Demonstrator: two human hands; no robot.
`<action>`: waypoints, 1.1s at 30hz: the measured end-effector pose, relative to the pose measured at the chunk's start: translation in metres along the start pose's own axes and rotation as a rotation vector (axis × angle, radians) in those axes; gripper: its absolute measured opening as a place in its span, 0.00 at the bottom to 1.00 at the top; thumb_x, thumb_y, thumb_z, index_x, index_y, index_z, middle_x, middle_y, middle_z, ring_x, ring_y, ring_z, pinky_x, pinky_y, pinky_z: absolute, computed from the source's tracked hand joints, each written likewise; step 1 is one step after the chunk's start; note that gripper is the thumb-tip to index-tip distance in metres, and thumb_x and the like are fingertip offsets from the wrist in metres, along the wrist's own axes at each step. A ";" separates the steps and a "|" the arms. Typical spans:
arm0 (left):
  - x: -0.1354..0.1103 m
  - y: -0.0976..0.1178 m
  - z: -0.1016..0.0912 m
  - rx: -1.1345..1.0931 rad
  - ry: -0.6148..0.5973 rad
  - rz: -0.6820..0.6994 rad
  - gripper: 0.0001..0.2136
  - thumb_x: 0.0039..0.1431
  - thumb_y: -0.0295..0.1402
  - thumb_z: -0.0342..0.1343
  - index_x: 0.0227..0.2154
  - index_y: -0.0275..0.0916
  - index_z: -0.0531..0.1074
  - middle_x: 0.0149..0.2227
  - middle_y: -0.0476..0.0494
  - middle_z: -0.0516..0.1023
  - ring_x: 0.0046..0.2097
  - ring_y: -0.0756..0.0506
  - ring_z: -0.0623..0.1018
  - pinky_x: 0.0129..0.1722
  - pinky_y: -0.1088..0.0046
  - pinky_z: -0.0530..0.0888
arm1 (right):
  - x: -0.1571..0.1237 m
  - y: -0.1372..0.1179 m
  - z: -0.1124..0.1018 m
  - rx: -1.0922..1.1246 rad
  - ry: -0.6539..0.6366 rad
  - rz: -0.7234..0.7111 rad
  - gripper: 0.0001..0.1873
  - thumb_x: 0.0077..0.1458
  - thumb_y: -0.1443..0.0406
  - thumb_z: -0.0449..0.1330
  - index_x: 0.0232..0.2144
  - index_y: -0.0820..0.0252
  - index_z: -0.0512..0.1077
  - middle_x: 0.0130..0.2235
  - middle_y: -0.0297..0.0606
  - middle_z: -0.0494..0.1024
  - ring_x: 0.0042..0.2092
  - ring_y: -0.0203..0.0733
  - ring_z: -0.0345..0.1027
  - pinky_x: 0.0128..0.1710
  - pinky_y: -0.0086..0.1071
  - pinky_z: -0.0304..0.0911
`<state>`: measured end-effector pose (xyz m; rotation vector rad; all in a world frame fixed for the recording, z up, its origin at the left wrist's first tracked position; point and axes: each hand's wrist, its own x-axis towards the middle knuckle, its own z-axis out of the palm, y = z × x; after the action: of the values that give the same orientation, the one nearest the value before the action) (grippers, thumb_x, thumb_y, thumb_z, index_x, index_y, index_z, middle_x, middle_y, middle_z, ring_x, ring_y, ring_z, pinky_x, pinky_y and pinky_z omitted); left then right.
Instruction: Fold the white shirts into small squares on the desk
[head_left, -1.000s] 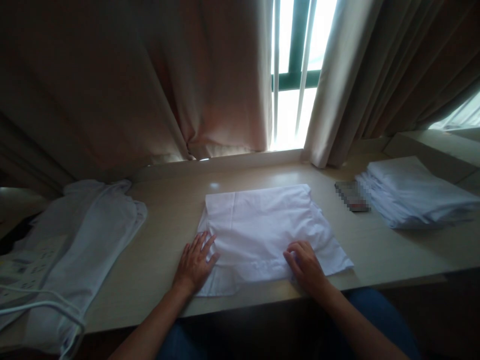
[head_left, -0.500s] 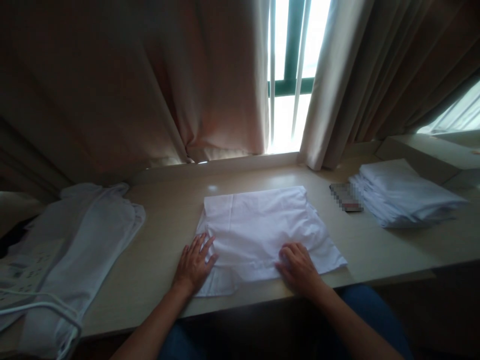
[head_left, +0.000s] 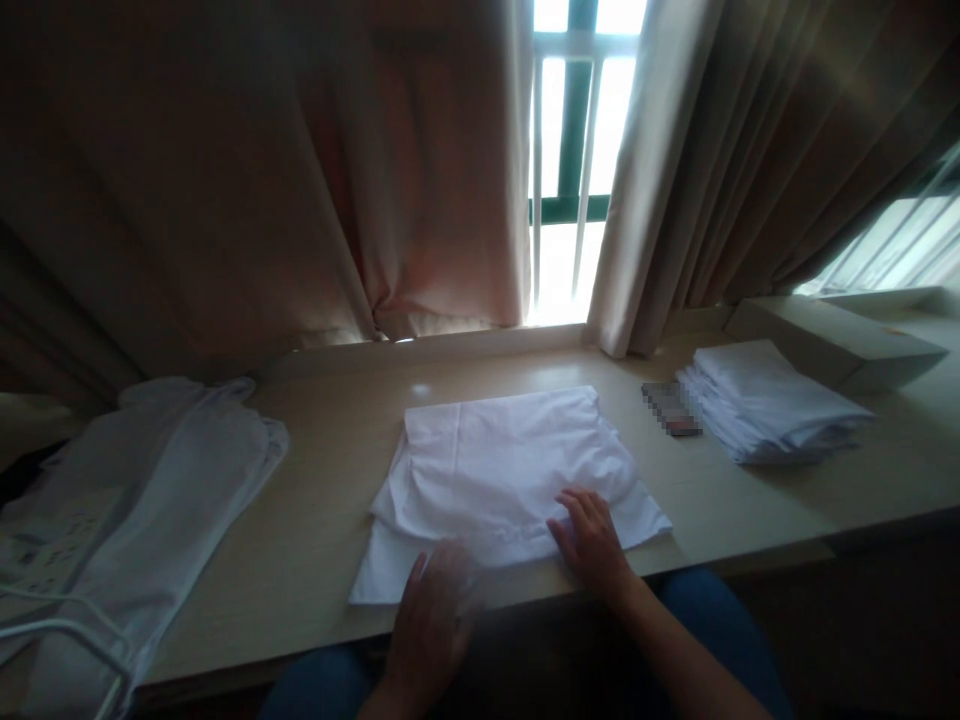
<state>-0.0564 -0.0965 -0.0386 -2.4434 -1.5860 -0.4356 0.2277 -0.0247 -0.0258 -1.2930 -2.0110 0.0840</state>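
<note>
A folded white cloth garment [head_left: 502, 460] lies on the light wooden desk [head_left: 315, 520] in front of me, slightly creased, with loose layers spreading out at its lower left and lower right corners. My right hand [head_left: 592, 535] rests on the near right part of the garment, fingers apart and holding nothing. At the near edge, my left hand [head_left: 435, 610] is over the front of the garment. Motion smears its fingers, so I cannot tell their shape or whether they touch the fabric.
To the right is a stack of folded white cloth [head_left: 772, 400], with a small pixelated item [head_left: 671, 408] beside it. Loose white fabric [head_left: 172, 480] is heaped at left, near a power strip [head_left: 56, 545] and pale cables [head_left: 67, 630]. A low box [head_left: 840, 335] sits behind, below curtains [head_left: 450, 200].
My left hand has left the garment's left side and moved right and toward me. The lower left layer now spreads wider. My right hand stays on the garment, and the view has shifted slightly.
</note>
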 end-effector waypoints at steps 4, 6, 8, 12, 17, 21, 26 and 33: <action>-0.004 0.014 0.001 0.054 -0.054 0.026 0.34 0.57 0.48 0.51 0.65 0.47 0.49 0.67 0.43 0.52 0.67 0.36 0.52 0.62 0.49 0.55 | -0.003 -0.005 0.001 -0.108 -0.139 -0.053 0.25 0.61 0.54 0.54 0.58 0.56 0.62 0.59 0.46 0.65 0.62 0.54 0.52 0.60 0.54 0.46; -0.003 0.014 0.002 0.062 -0.051 0.018 0.35 0.56 0.46 0.52 0.65 0.49 0.48 0.67 0.43 0.51 0.67 0.36 0.51 0.63 0.49 0.54 | -0.006 -0.007 0.002 -0.142 -0.195 -0.070 0.27 0.60 0.51 0.53 0.59 0.53 0.62 0.61 0.45 0.63 0.64 0.54 0.50 0.61 0.55 0.45; -0.004 0.013 0.002 0.068 -0.046 0.022 0.35 0.56 0.42 0.53 0.65 0.49 0.47 0.67 0.44 0.52 0.68 0.37 0.50 0.63 0.49 0.54 | -0.010 -0.008 0.002 -0.167 -0.216 -0.071 0.29 0.61 0.50 0.52 0.60 0.53 0.61 0.62 0.45 0.62 0.64 0.54 0.50 0.61 0.55 0.46; -0.013 0.016 0.001 0.084 -0.041 0.034 0.35 0.56 0.36 0.52 0.65 0.49 0.47 0.67 0.44 0.52 0.68 0.37 0.51 0.63 0.49 0.55 | -0.021 -0.009 -0.003 -0.206 -0.242 -0.099 0.32 0.61 0.48 0.51 0.63 0.53 0.57 0.64 0.45 0.58 0.65 0.55 0.48 0.61 0.55 0.46; -0.030 0.026 -0.005 0.035 -0.055 0.064 0.33 0.57 0.40 0.53 0.65 0.49 0.49 0.67 0.44 0.53 0.67 0.37 0.54 0.62 0.51 0.58 | -0.038 -0.005 -0.011 -0.225 -0.342 -0.125 0.34 0.62 0.48 0.49 0.65 0.52 0.51 0.66 0.43 0.52 0.67 0.53 0.43 0.63 0.56 0.41; -0.022 0.001 -0.016 -0.128 -0.048 -0.114 0.26 0.61 0.43 0.48 0.62 0.48 0.55 0.64 0.45 0.61 0.63 0.43 0.62 0.60 0.60 0.64 | -0.042 -0.005 -0.015 -0.208 -0.420 -0.083 0.33 0.63 0.48 0.46 0.66 0.52 0.49 0.67 0.41 0.50 0.67 0.54 0.39 0.63 0.57 0.38; 0.024 -0.088 -0.023 -0.208 0.072 -0.724 0.30 0.57 0.48 0.47 0.56 0.28 0.61 0.56 0.29 0.68 0.60 0.36 0.66 0.59 0.60 0.62 | -0.007 -0.035 -0.016 -0.150 -0.295 -0.047 0.34 0.65 0.52 0.44 0.66 0.62 0.47 0.67 0.44 0.46 0.68 0.50 0.34 0.64 0.50 0.41; 0.070 -0.149 -0.019 -0.563 -0.227 -1.026 0.28 0.45 0.48 0.57 0.39 0.23 0.72 0.35 0.26 0.78 0.45 0.28 0.76 0.41 0.58 0.72 | 0.050 -0.051 0.028 -0.103 -0.332 0.003 0.33 0.64 0.52 0.45 0.65 0.64 0.50 0.67 0.45 0.45 0.68 0.51 0.31 0.65 0.52 0.31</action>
<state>-0.1682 0.0175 0.0037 -1.7799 -3.1067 -0.8513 0.1603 -0.0004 0.0024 -1.4219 -2.3183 0.2105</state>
